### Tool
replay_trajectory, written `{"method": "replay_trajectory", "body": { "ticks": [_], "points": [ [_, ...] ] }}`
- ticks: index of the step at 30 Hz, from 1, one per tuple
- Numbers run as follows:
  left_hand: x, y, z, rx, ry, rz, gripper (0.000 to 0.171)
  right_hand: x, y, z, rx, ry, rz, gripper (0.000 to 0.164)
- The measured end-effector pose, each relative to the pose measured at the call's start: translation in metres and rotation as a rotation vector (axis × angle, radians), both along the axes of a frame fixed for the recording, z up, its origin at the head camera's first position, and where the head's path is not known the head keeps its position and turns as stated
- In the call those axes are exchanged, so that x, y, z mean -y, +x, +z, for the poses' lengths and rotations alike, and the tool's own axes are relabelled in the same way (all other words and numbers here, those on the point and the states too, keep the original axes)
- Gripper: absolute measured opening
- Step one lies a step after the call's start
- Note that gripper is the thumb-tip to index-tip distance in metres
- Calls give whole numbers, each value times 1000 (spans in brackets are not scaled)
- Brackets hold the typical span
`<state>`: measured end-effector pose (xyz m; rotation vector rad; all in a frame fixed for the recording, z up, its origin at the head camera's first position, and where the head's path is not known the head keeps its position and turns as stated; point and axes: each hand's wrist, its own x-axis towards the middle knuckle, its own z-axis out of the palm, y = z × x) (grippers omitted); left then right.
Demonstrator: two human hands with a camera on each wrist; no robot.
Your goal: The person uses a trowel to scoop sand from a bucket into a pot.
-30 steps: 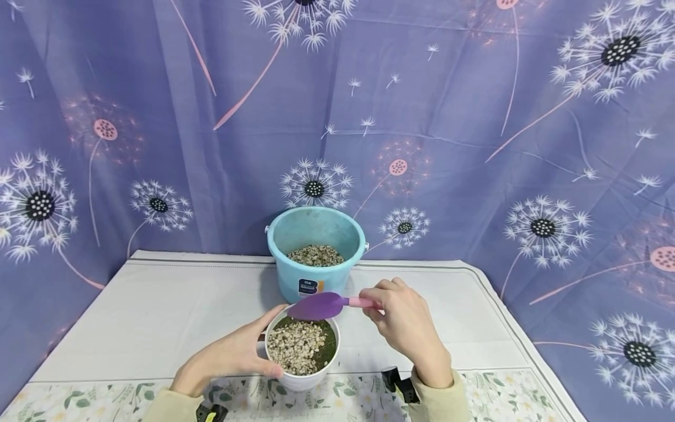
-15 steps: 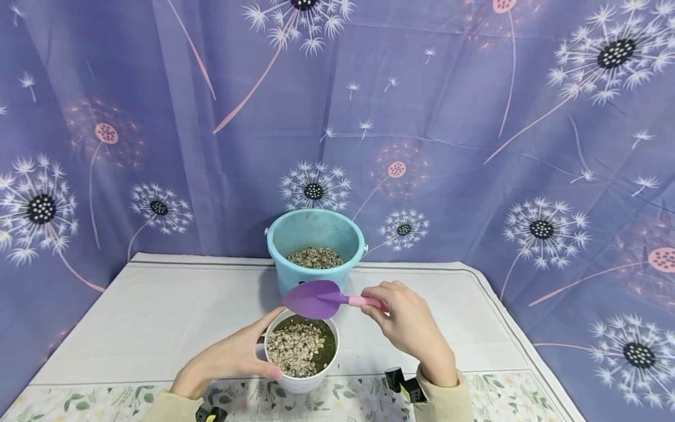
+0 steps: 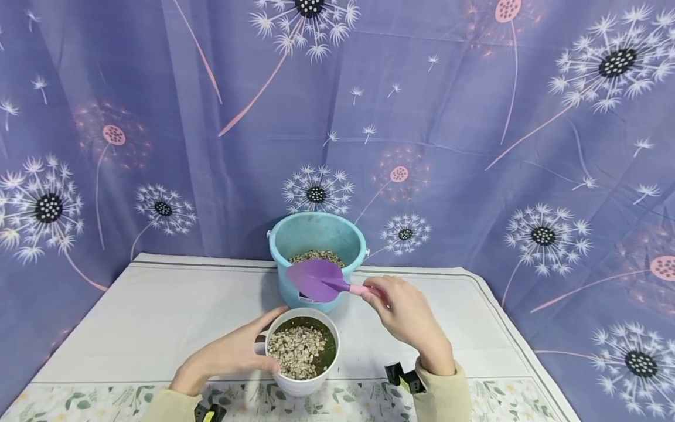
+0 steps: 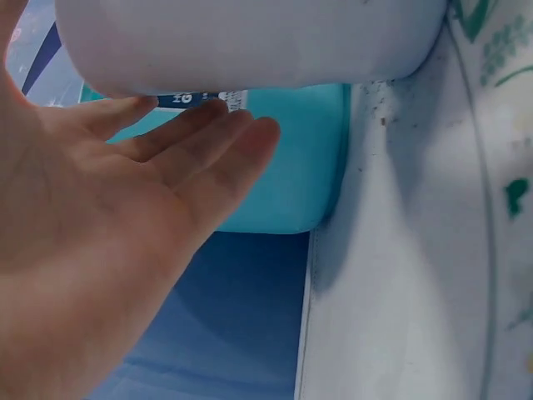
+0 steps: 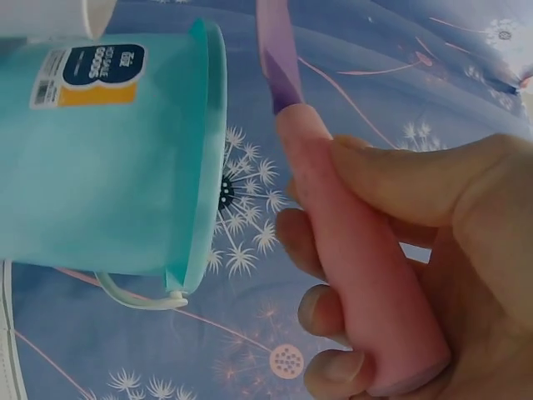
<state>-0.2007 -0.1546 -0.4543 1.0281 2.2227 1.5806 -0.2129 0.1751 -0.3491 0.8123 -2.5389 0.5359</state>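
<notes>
Near right, right hand (image 3: 406,313): grips the trowel (image 3: 318,280) by its pink handle (image 5: 358,250).
Near left, left hand (image 3: 232,354): holds the mug (image 3: 300,385) by its left side.
Trowel: one; it has moved off the mug towards the bucket (image 3: 316,230), so work has likely shifted that way.
Mug: one, near, pale grains (image 3: 296,351) inside.
Bucket: one, far, also containing grains.
Hands: two, both occupied.
</notes>
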Motion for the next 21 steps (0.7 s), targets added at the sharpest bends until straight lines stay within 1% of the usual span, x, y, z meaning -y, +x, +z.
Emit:
{"method": "replay_trajectory", "body": {
  "ticks": [3,5,8,12,16,21],
  "points": [
    [2,-4,8,-43,-56,52,82,-2,-9,8,11,-1,19,14],
    [2,-9,15,-63,-100,117,72,-4,-16,13,14,-1,25,17],
    [1,-17,25,-89,-150,242,63,-5,-28,21,25,-4,18,20],
    [2,-33,37,-117,-196,415,59,-5,-46,30,35,8,-9,24],
    [2,-51,46,-124,-204,516,57,-5,-63,35,26,40,-14,26],
    [2,-70,55,-125,-206,645,56,-2,-83,37,30,78,-11,22]
  ]
}}
